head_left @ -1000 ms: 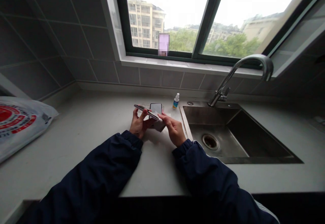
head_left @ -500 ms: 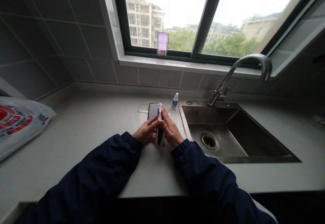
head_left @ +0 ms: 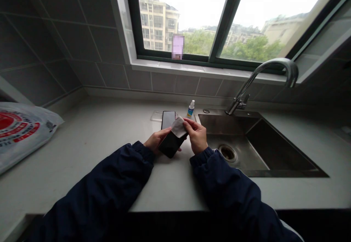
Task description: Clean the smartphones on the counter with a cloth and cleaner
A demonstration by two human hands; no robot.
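My left hand (head_left: 157,140) is closed around a black smartphone (head_left: 170,145), tilted with its dark face toward me. A small white cloth (head_left: 178,127) lies over the phone's upper end. My right hand (head_left: 197,134) pinches the cloth's right edge between thumb and fingers. Behind them a second phone (head_left: 168,118), with a pale, light-reflecting face, rests flat on the counter. A clear phone case (head_left: 156,116) lies just left of that phone, partly covered. To the right stands a small spray bottle (head_left: 191,108) with a white top and a blue label.
A steel sink (head_left: 263,150) is set into the white counter (head_left: 109,125) on the right, with a curved tap (head_left: 248,81) behind it. A white plastic bag (head_left: 24,132) with red print lies at the far left. The window (head_left: 192,22) is above the counter.
The phone in my left hand has turned from edge-on to show its dark face. My right hand has moved right, off the phone's side, and now pinches the cloth, which is more visible.
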